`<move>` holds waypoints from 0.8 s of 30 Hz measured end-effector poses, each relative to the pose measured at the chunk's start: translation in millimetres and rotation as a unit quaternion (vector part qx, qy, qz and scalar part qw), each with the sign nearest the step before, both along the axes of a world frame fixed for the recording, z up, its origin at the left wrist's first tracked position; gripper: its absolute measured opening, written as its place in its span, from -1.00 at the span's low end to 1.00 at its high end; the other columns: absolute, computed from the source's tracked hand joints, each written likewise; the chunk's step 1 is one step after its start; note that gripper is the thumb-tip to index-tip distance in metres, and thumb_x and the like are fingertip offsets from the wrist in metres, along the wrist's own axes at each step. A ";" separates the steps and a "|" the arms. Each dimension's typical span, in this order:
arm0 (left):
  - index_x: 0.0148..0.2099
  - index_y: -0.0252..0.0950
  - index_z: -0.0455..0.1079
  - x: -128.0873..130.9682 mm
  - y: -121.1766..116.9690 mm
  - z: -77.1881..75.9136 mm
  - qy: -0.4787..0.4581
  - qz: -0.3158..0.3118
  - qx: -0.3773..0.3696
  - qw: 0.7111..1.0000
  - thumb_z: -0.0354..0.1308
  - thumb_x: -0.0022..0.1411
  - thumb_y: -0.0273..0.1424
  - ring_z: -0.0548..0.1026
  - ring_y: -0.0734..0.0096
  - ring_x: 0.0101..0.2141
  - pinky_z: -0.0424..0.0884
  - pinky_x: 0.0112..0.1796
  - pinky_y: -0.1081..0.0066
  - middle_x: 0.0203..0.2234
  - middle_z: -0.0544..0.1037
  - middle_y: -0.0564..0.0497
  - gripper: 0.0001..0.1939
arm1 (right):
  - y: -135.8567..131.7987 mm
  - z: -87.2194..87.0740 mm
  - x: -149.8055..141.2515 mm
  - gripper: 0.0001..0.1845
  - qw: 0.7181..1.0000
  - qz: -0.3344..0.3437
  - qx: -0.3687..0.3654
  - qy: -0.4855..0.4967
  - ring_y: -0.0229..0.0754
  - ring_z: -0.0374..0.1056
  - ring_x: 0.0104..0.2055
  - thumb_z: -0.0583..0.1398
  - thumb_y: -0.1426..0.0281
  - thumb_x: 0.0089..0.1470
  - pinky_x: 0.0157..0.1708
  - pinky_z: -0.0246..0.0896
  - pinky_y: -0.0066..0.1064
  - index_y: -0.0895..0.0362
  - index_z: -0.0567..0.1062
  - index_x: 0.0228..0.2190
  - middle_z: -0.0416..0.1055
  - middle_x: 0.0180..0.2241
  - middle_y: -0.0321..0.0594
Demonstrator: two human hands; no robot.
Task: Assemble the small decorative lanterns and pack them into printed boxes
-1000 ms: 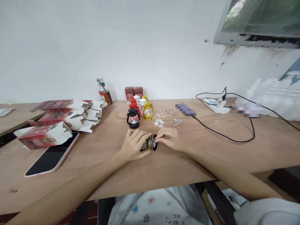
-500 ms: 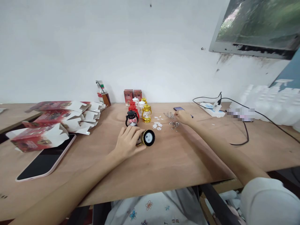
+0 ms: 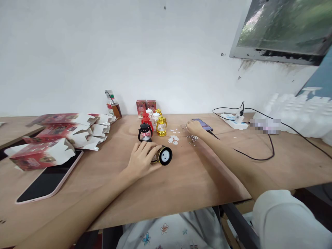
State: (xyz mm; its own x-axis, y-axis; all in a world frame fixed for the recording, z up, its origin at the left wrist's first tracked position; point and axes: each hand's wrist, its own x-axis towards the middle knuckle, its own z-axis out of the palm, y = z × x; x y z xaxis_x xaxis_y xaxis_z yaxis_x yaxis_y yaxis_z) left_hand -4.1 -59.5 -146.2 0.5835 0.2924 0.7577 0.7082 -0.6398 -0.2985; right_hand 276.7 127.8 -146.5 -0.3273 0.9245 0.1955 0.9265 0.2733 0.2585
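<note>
Head view, clock face centering on the held lantern [image 3: 165, 156]: it is lying tipped on its side on the wooden table [image 3: 168, 193], its round base facing the camera. The left hand [image 3: 142, 159] is clamping around its body from 9 o'clock; the right hand [image 3: 195, 127] is reaching to 2, well apart from the left, fingertips over the small clear pieces [image 3: 184, 127], can't tell if pinching any. White cutouts [image 3: 173, 139] are lying at 1, little metallic discs [image 3: 192, 139] at 2. Black [image 3: 145, 132], red, white and gold [image 3: 161, 126] lanterns are standing between 10 and 12, two small red boxes [image 3: 141, 108] behind at 11. Bottle [image 3: 114, 108] is leaning at 10; open red cartons [image 3: 43, 154] are piling up around 9, one overlapping the pink-edged phone [image 3: 50, 180]. Lit phone [image 3: 203, 124] is resting at 2, power strip [image 3: 234, 121] and black cable toward 3, white spray bottles [image 3: 298, 112] beyond. Pale wall [image 3: 77, 55] is spanning the back, scuffing and peeling below the glossy panel [image 3: 282, 31] at 2. Flower-print clothing [image 3: 168, 230] is showing at 6.
</note>
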 end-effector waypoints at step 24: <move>0.06 -0.35 0.24 -0.8 5.3 -5.2 -0.047 -0.036 -0.024 0.998 0.16 0.09 -0.49 0.33 0.16 -0.18 0.38 -0.19 0.22 -0.15 0.45 -0.20 -0.55 | -1.3 3.3 17.7 -0.64 0.917 -0.074 0.062 0.387 -0.14 0.35 -0.08 0.14 0.26 0.18 -0.11 0.33 -0.17 0.17 0.36 -0.03 0.34 -0.03 -0.12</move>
State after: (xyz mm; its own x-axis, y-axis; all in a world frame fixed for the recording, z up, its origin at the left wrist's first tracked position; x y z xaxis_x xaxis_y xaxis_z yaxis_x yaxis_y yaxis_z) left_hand -4.9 -54.3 -151.4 0.5320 0.2889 0.7960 0.6827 -0.7024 -0.2014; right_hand 294.4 126.5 -143.2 0.0815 0.9025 0.4230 0.8697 0.1428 -0.4724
